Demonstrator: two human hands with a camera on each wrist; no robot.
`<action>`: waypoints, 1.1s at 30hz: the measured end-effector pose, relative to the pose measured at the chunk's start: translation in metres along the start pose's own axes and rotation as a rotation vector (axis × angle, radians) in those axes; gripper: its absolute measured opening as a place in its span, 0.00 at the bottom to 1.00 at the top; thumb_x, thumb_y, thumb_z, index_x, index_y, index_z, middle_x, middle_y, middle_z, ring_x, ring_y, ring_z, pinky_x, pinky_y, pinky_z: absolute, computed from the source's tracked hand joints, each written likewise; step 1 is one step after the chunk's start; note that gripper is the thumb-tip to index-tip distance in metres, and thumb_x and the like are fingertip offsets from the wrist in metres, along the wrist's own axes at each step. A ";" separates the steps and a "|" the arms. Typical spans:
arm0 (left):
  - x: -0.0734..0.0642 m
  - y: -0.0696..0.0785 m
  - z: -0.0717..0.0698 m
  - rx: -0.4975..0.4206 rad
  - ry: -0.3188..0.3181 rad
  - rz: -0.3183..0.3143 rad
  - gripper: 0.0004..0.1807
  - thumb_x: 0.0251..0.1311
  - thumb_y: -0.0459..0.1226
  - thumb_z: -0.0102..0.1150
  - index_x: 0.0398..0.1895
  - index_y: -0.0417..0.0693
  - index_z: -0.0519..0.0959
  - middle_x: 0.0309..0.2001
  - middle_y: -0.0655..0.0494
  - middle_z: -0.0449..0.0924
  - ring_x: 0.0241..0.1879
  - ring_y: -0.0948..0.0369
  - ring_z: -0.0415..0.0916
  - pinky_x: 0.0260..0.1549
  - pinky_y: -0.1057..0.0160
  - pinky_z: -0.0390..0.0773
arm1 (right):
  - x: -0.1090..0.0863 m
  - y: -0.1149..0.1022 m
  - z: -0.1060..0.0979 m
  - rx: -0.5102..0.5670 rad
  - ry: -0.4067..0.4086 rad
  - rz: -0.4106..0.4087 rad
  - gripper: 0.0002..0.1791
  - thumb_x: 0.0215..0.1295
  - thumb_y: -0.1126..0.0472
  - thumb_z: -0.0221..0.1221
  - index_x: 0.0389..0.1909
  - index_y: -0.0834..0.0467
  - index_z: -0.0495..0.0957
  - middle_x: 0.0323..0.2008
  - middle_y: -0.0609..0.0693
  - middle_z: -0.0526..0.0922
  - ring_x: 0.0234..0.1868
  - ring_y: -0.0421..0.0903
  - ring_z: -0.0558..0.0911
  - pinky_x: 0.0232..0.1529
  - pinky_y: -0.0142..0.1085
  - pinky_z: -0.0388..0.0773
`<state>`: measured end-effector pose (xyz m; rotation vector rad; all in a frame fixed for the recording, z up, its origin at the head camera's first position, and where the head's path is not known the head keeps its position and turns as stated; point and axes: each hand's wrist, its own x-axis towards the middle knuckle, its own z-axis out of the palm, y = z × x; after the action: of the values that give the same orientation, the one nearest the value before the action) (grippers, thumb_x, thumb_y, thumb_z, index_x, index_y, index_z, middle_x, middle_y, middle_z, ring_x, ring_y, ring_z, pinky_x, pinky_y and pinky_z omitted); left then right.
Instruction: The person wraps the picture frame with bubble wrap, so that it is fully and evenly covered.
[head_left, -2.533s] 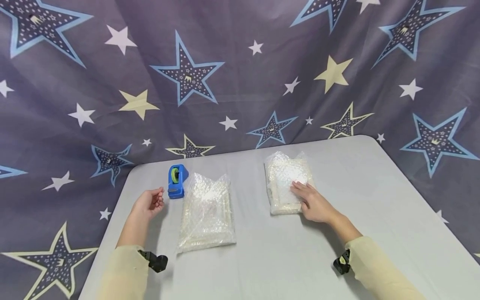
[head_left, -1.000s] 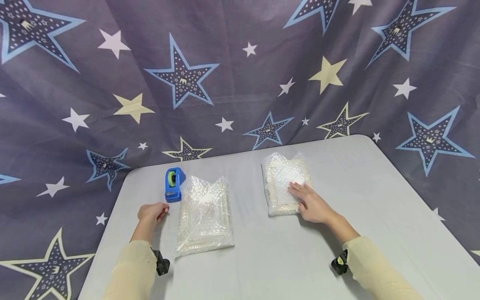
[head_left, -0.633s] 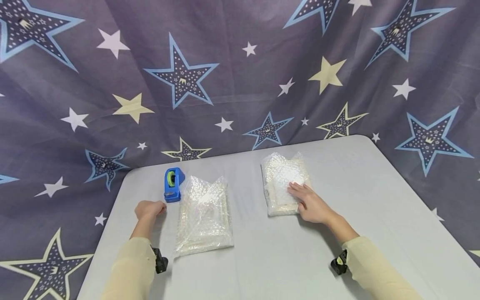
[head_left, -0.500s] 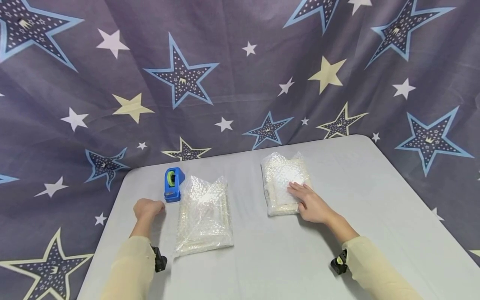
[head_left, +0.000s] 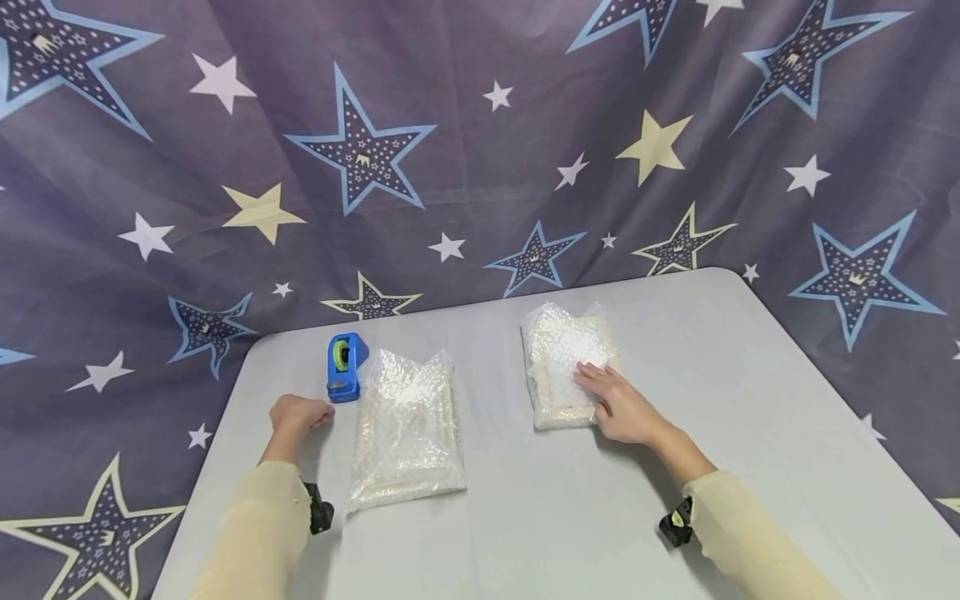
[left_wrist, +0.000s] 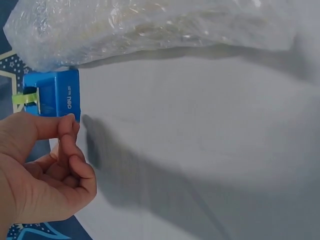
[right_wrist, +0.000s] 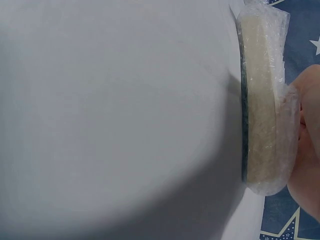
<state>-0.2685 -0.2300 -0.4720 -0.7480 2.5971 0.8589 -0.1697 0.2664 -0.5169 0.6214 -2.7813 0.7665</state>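
Observation:
My left hand (head_left: 298,413) is curled, thumb and index tip together, just in front of the blue tape dispenser (head_left: 343,387) with its green-cored roll. In the left wrist view, the left hand (left_wrist: 55,170) overlaps the dispenser (left_wrist: 67,95); I cannot tell whether a thin strip lies between the fingertips. On the right, my right hand (head_left: 626,410) rests with extended fingers on the front right of a flat rectangular bubble-wrapped package (head_left: 562,350). The right wrist view shows this package (right_wrist: 261,100) edge-on, the hand (right_wrist: 307,150) against its wrapped face.
Another, larger bubble-wrapped package (head_left: 408,433) lies right of the dispenser, close against it. Both packages are on a pale-covered table (head_left: 525,517). Behind the table's far edge hangs a dark star-patterned cloth (head_left: 465,108).
Since the earliest frame, my left hand has turned palm-down and moved from beside the dispenser to its near side. The right hand has stayed on its package. The view has shifted slightly.

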 end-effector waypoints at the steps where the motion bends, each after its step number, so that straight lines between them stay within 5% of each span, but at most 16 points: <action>1: 0.001 0.000 0.001 -0.022 -0.017 -0.004 0.12 0.45 0.35 0.61 0.10 0.48 0.72 0.08 0.63 0.67 0.15 0.65 0.66 0.17 0.71 0.66 | 0.000 0.000 0.000 -0.002 0.001 -0.001 0.32 0.47 0.75 0.50 0.60 0.71 0.71 0.64 0.67 0.71 0.66 0.65 0.69 0.70 0.60 0.57; 6: 0.008 0.003 0.006 -0.129 -0.083 -0.060 0.09 0.48 0.33 0.60 0.15 0.45 0.72 0.10 0.62 0.69 0.14 0.67 0.66 0.17 0.72 0.68 | 0.001 -0.001 -0.001 0.001 0.002 0.003 0.32 0.48 0.75 0.50 0.60 0.71 0.71 0.64 0.67 0.71 0.67 0.65 0.69 0.71 0.59 0.57; 17: 0.004 0.008 0.012 -0.112 -0.293 -0.058 0.20 0.60 0.38 0.57 0.09 0.52 0.72 0.09 0.65 0.67 0.13 0.71 0.62 0.16 0.75 0.64 | 0.001 -0.001 -0.001 0.014 -0.038 0.034 0.32 0.49 0.74 0.50 0.62 0.69 0.70 0.66 0.65 0.69 0.69 0.62 0.67 0.73 0.57 0.54; 20: 0.001 0.009 0.016 -0.073 -0.308 -0.065 0.19 0.61 0.39 0.56 0.10 0.51 0.72 0.10 0.64 0.66 0.13 0.70 0.62 0.17 0.75 0.65 | 0.001 -0.001 0.000 0.015 -0.044 0.029 0.32 0.49 0.74 0.50 0.62 0.69 0.70 0.66 0.65 0.69 0.69 0.62 0.67 0.73 0.57 0.54; 23: -0.002 0.011 0.015 -0.089 -0.257 -0.051 0.17 0.58 0.38 0.59 0.12 0.49 0.74 0.11 0.63 0.69 0.14 0.69 0.65 0.17 0.74 0.67 | 0.001 -0.001 0.001 0.018 -0.047 0.027 0.33 0.49 0.74 0.50 0.62 0.69 0.70 0.66 0.65 0.69 0.69 0.62 0.67 0.73 0.57 0.54; 33: -0.019 0.029 -0.012 0.051 -0.189 0.149 0.15 0.54 0.41 0.63 0.11 0.48 0.79 0.09 0.65 0.71 0.11 0.70 0.66 0.15 0.72 0.68 | 0.001 0.000 -0.001 0.019 -0.040 0.040 0.33 0.49 0.74 0.50 0.62 0.70 0.70 0.66 0.65 0.69 0.69 0.62 0.67 0.73 0.57 0.53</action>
<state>-0.2710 -0.2104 -0.4414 -0.4408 2.5179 0.8574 -0.1700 0.2663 -0.5158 0.5919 -2.8337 0.7984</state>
